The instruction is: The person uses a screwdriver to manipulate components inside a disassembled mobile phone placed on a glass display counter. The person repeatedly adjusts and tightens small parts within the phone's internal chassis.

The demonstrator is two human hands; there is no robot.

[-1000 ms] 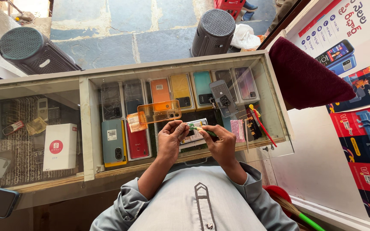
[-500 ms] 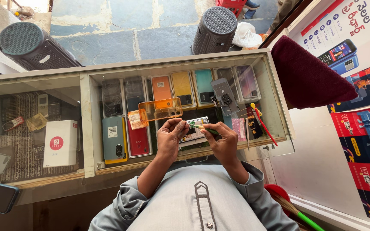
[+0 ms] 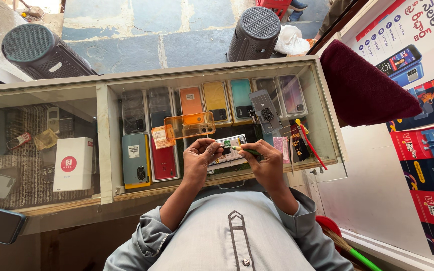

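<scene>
Screwdriver [image 3: 241, 148], slim with a green and yellow handle, lies nearly level between both hands above the glass counter [image 3: 327, 125]. Its long axis runs side to side across the view, handle end toward the right hand [image 3: 264, 163], working end pointing toward the left hand [image 3: 200, 158]. Right hand is closed, fingers pinched around the handle. Left hand is curled, fingertips [image 3: 216, 144] drawn together at the tool's tip; whether they pinch a small part there cannot be told. Directly beneath the tool, on the counter top, lies a small phone [image 3: 229, 150] with a lit, patterned face, partly covered by both hands. Just beyond the left hand, an orange transparent phone case [image 3: 189, 125] rests on the glass. Beyond the right hand, a grey opened phone body [image 3: 264, 110] lies tilted on the counter. Red-handled tools [image 3: 310, 143] lie near the counter's right edge. A white box [image 3: 71, 163] sits well apart, inside the counter's left compartment.
</scene>
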